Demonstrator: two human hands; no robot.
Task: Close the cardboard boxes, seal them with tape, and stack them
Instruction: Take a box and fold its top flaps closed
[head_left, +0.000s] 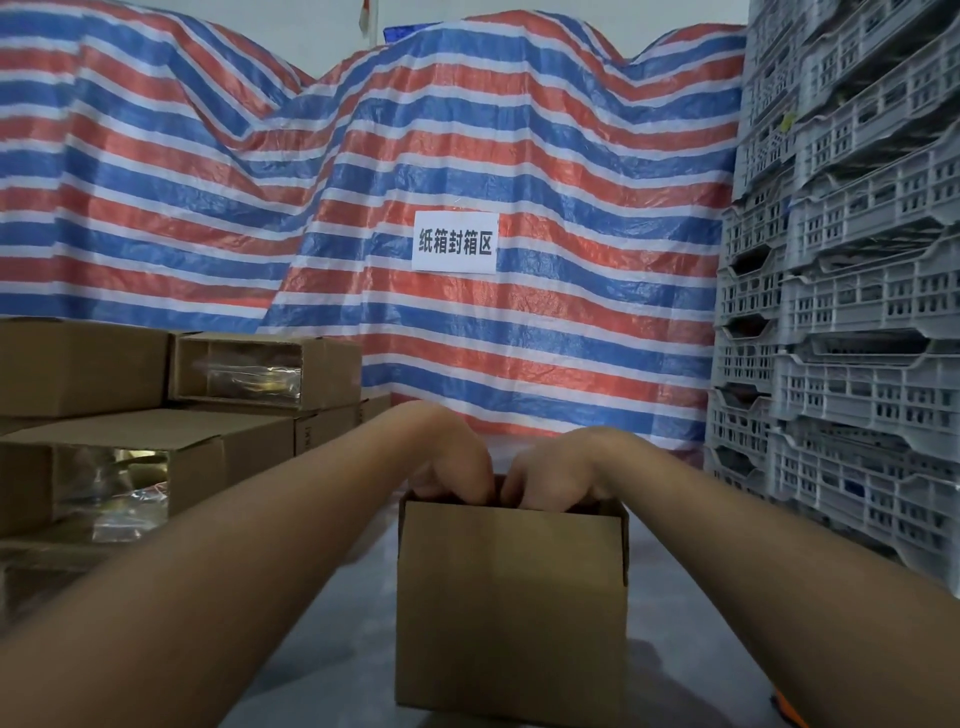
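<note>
A: Left hand (451, 457) and right hand (558, 475), fingers curled down over the far top edge of a cardboard box (511, 608), meet knuckle to knuckle above its opening.

B: Gripping a flap, or only pressing?

A: Both hook over the rim and seem to press the far flaps inward; the fingertips are hidden behind the near wall, so the exact hold can't be told.

B: What might go wrong?

A: The box stands alone on the grey desk (691, 613) with nothing bracing it. A push on the far edge could tip or slide it, or a flap could spring back before tape goes on. No tape is clearly in view.

B: And around it?

A: The box sits directly under both hands, centred between the forearms. Finished boxes (156, 415) are stacked well to the left; grey plastic crates (852, 312) rise at right, a striped tarpaulin (363, 171) behind.
</note>
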